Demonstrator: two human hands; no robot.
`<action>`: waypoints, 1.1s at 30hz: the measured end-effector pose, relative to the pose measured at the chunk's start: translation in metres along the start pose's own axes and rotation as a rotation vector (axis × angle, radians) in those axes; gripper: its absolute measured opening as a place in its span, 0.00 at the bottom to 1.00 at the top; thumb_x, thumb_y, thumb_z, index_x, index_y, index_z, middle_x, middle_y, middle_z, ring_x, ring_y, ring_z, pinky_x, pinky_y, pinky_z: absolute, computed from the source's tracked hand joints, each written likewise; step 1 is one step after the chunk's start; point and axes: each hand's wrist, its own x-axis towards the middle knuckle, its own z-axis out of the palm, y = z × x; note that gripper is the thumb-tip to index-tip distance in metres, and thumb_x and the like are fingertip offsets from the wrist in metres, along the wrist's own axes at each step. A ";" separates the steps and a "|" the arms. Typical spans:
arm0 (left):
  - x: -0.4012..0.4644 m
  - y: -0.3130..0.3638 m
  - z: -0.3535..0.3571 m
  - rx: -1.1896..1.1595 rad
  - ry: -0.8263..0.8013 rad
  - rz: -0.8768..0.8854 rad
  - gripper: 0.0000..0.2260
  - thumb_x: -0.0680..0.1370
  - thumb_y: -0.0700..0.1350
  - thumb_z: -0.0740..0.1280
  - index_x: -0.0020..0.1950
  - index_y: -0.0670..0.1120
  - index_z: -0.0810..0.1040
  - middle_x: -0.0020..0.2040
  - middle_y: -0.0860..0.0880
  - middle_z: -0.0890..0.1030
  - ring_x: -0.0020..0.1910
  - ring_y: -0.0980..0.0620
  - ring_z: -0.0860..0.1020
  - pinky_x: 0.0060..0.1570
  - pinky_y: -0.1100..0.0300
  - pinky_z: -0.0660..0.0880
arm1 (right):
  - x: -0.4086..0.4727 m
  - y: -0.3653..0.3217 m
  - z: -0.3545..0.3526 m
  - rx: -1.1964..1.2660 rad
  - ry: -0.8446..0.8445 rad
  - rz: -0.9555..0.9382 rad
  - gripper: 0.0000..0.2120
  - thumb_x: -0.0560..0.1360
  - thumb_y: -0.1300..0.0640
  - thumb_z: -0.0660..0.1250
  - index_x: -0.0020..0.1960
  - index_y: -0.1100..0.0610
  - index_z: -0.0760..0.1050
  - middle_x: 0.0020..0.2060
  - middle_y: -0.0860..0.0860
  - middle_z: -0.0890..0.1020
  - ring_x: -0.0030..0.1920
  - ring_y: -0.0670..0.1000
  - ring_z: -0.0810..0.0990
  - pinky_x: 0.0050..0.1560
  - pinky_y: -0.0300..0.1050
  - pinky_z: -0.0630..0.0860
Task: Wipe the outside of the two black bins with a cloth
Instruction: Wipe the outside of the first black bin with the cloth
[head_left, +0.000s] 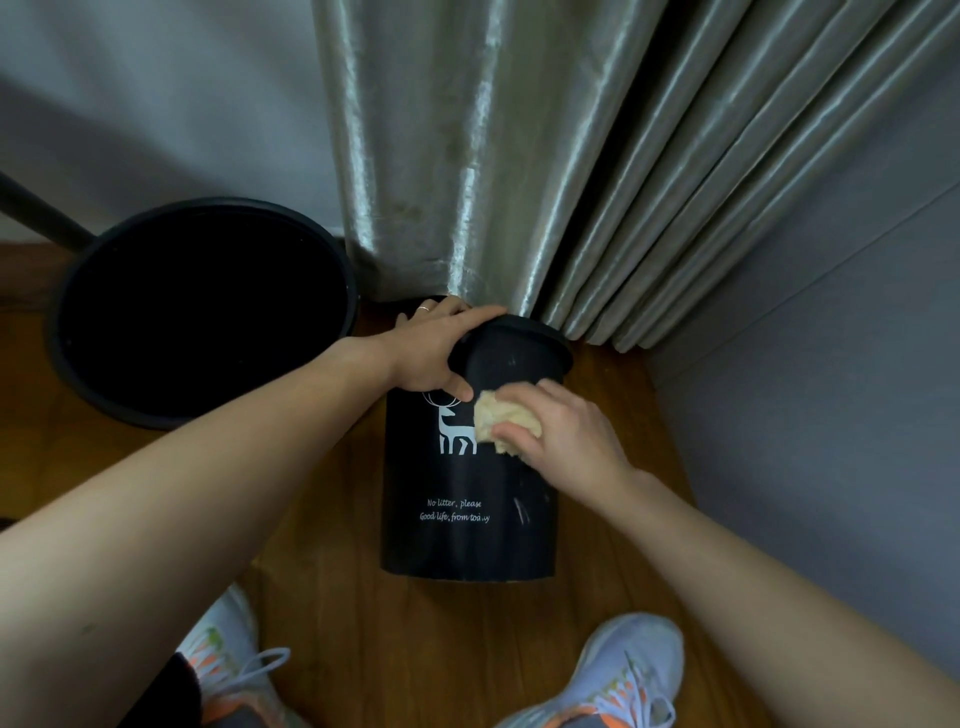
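A black bin with a white deer print (467, 493) stands on the wooden floor in front of me, tilted away toward the curtain. My left hand (434, 348) grips its rim, thumb down on the outer wall. My right hand (563, 434) holds a crumpled beige cloth (501, 421) and presses it against the bin's upper side, just right of the deer. A second, wider black bin (202, 312) stands open to the left, untouched.
A shiny grey curtain (493, 156) hangs right behind the bins and touches the floor. A grey wall (805, 415) closes the right side. My two pale sneakers (618, 675) stand on the wooden floor (415, 649) below the bin.
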 end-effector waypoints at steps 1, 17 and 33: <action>0.000 0.000 0.000 0.003 -0.003 0.000 0.48 0.67 0.50 0.79 0.77 0.64 0.51 0.70 0.50 0.62 0.69 0.43 0.59 0.68 0.36 0.59 | 0.009 -0.001 -0.001 0.009 0.032 0.036 0.17 0.76 0.42 0.66 0.63 0.46 0.74 0.51 0.49 0.77 0.50 0.53 0.77 0.44 0.46 0.73; -0.002 -0.005 0.000 -0.018 -0.003 0.009 0.49 0.66 0.50 0.79 0.77 0.63 0.51 0.70 0.51 0.62 0.70 0.44 0.59 0.69 0.37 0.58 | 0.050 0.023 -0.016 0.072 0.125 0.192 0.17 0.76 0.45 0.68 0.63 0.50 0.77 0.55 0.52 0.80 0.57 0.54 0.77 0.56 0.49 0.72; -0.002 -0.009 0.000 -0.042 0.007 0.013 0.49 0.65 0.49 0.80 0.77 0.64 0.52 0.69 0.50 0.63 0.69 0.44 0.60 0.70 0.38 0.59 | 0.052 0.013 -0.015 0.036 0.092 0.141 0.16 0.76 0.45 0.68 0.62 0.49 0.77 0.52 0.52 0.79 0.54 0.56 0.77 0.52 0.49 0.73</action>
